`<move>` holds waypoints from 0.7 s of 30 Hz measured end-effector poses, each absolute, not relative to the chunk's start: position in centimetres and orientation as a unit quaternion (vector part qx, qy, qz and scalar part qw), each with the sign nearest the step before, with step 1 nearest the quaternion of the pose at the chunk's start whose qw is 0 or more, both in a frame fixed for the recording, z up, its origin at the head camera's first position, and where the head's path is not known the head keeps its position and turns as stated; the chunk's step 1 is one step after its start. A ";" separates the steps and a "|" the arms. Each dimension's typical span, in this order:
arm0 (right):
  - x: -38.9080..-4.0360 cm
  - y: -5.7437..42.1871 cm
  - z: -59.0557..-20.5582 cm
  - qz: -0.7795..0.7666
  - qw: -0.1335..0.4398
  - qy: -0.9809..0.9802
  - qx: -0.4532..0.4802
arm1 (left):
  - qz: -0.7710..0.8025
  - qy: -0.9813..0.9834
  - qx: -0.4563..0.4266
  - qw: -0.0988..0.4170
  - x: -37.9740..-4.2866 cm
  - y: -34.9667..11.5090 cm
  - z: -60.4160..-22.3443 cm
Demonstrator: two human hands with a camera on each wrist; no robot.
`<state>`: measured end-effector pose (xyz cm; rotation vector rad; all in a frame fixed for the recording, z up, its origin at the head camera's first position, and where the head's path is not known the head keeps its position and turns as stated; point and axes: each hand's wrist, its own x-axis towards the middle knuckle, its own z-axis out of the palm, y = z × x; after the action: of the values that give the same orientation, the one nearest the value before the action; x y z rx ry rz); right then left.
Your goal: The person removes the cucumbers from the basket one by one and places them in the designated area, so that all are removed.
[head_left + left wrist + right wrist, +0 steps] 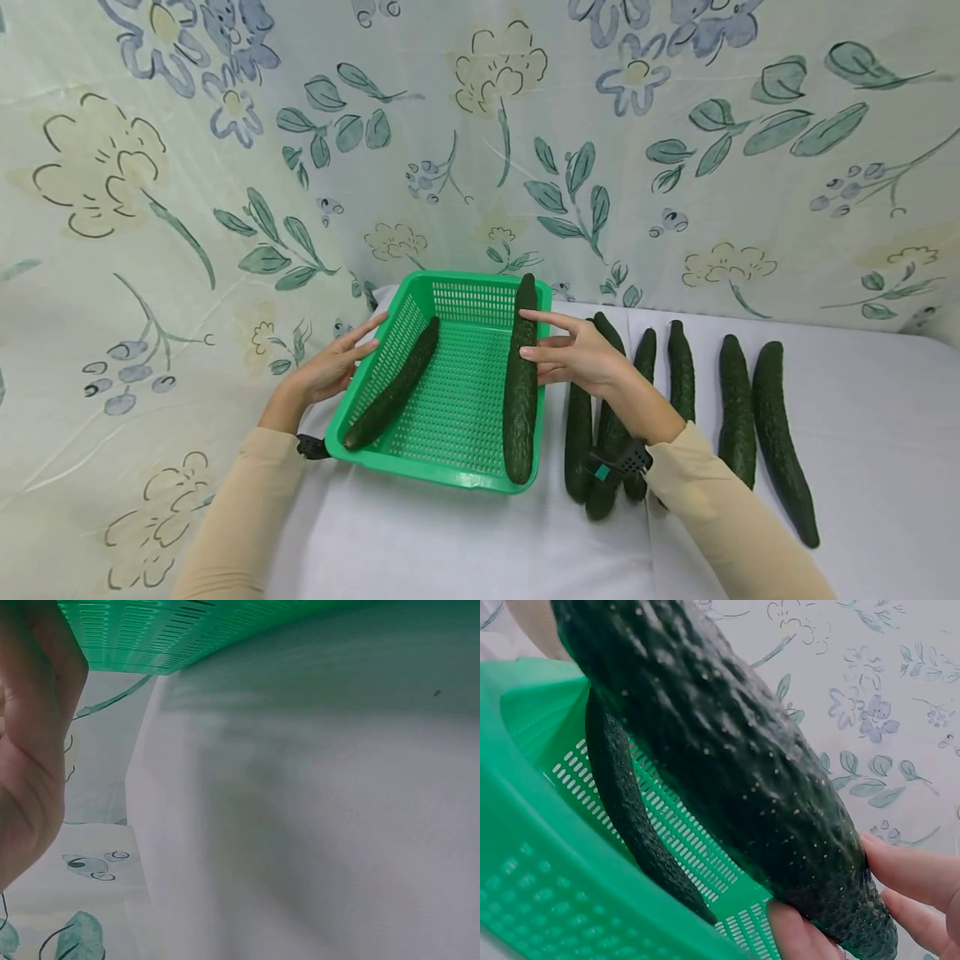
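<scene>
My right hand grips a long dark green cucumber along the right side of a green plastic basket. In the right wrist view, fingers and thumb lie on opposite sides of this bumpy cucumber, near one end. A second cucumber lies aslant inside the basket by its left wall. Against the outside of that wall my left hand rests with its fingers extended. The left wrist view shows part of that hand beside the slotted basket wall; its fingertips are out of sight there.
Right of the basket, several more cucumbers lie roughly lengthwise on the white-covered table. Some are partly hidden by my right forearm. A flower-patterned cloth hangs behind the table and at its left.
</scene>
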<state>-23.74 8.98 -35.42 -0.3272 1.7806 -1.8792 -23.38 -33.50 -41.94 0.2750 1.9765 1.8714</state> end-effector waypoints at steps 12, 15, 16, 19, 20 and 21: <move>-23.2 12.8 -35.9 -0.681 0.234 0.686 -0.104 | 0.668 0.708 0.098 0.206 -23.4 -33.5 -42.0; -23.0 13.8 -36.0 -0.679 0.232 0.689 -0.099 | 0.668 0.708 0.096 0.208 -23.4 -33.5 -42.0; -23.0 14.2 -36.1 -0.680 0.232 0.689 -0.098 | 0.667 0.709 0.096 0.207 -23.4 -33.5 -42.0; -22.9 15.2 -36.2 -0.685 0.232 0.684 -0.097 | 0.667 0.710 0.091 0.206 -23.4 -33.4 -42.0; -22.9 15.5 -36.2 -0.687 0.232 0.682 -0.097 | 0.666 0.712 0.090 0.205 -23.4 -33.4 -42.0; -22.8 15.9 -36.3 -0.688 0.231 0.681 -0.097 | 0.665 0.713 0.088 0.203 -23.4 -33.4 -42.0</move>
<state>-22.82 15.86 -36.28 -0.2665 1.8726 -1.8911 -23.40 -33.39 -41.97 0.2462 1.9895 1.8568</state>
